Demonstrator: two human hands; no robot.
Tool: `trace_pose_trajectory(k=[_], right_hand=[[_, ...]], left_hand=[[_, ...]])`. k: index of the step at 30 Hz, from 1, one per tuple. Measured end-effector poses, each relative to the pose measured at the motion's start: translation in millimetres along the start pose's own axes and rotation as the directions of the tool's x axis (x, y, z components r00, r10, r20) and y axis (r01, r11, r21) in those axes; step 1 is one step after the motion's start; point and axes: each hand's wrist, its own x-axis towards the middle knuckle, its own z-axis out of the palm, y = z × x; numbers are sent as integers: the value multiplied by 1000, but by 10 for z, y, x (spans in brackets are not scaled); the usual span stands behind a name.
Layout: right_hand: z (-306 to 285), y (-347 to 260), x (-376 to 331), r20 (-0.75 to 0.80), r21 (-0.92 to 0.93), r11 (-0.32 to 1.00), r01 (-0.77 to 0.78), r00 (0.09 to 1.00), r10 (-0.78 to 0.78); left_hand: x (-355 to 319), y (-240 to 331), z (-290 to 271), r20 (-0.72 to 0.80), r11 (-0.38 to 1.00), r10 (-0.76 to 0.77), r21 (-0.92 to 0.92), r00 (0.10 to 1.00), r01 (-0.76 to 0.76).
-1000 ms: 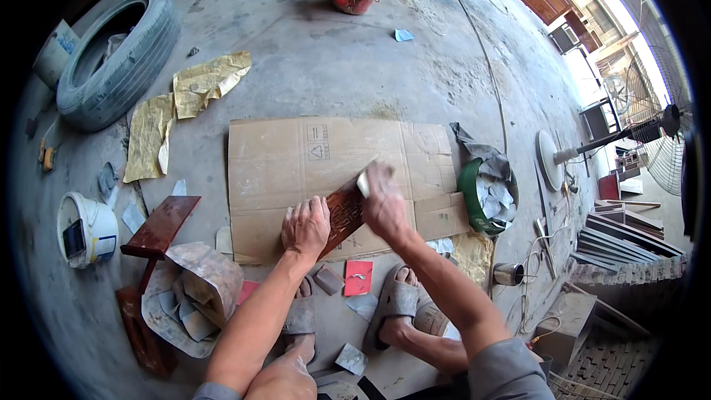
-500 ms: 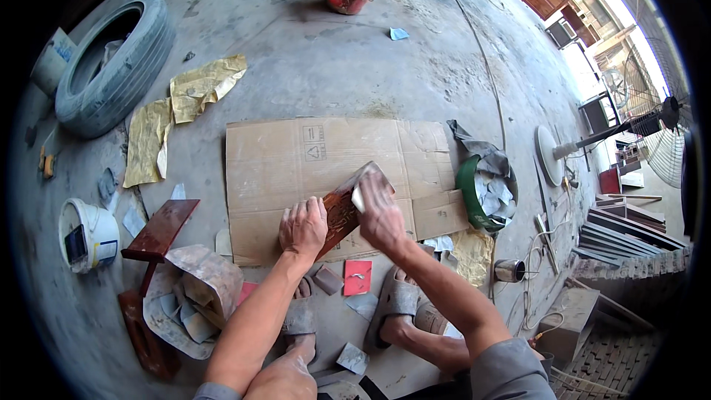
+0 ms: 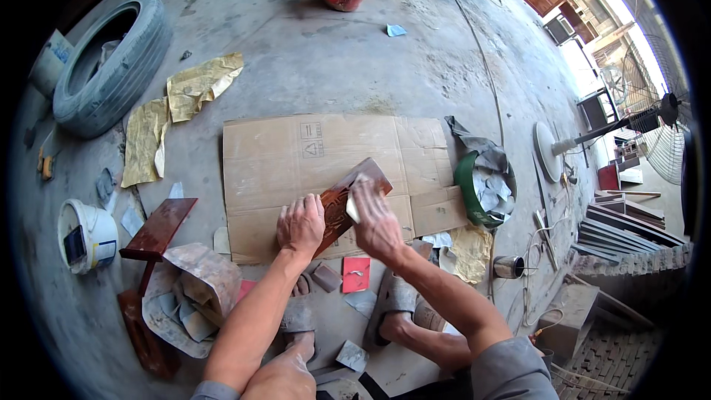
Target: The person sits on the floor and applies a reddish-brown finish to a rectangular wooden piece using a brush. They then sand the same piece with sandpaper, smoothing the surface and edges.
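A dark reddish-brown wooden board (image 3: 376, 172) with carved, dark patterning lies slantwise over a flattened cardboard sheet (image 3: 255, 178). My left hand (image 3: 301, 224) is closed around the board's near left part. My right hand (image 3: 374, 222) is pressed on the board's upper face, its fingers slightly blurred. Under those fingers shows the pale edge of a folded piece of sandpaper (image 3: 352, 210). The far end of the board sticks out beyond my right fingers. Between my sandalled feet lie a red square piece (image 3: 356, 275) and a small brown block (image 3: 326, 278).
At left are a tire (image 3: 111, 67), crumpled yellowish paper (image 3: 146, 142), a white bucket (image 3: 95, 231), a red-brown wooden piece (image 3: 164, 226) and an open sack (image 3: 222, 274). On the right stand a green tub (image 3: 465, 185) of scraps, a tin can (image 3: 508, 267) and a fan (image 3: 546, 152).
My right hand has slid along the board toward me, baring more of its far end. My left hand keeps its hold. The whole view has shifted slightly.
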Motion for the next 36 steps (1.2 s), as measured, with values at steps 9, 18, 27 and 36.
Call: trace_pose_trajectory(k=[9, 18, 27, 36], right_hand=[[-83, 129, -44, -31, 26, 994, -106, 994, 107], [-146, 185, -84, -23, -3, 993, -117, 993, 117], [-155, 218, -130, -81, 12, 993, -119, 989, 120], [-177, 41, -219, 103, 101, 993, -54, 994, 44]], left_hand=[[-6, 31, -3, -7, 1000, 3, 8, 1000, -2], [3, 64, 0, -3, 1000, 1, -4, 1000, -1], [16, 63, -7, 18, 1000, 10, -29, 1000, -10], [-14, 32, 5, -7, 1000, -9, -6, 1000, 9]])
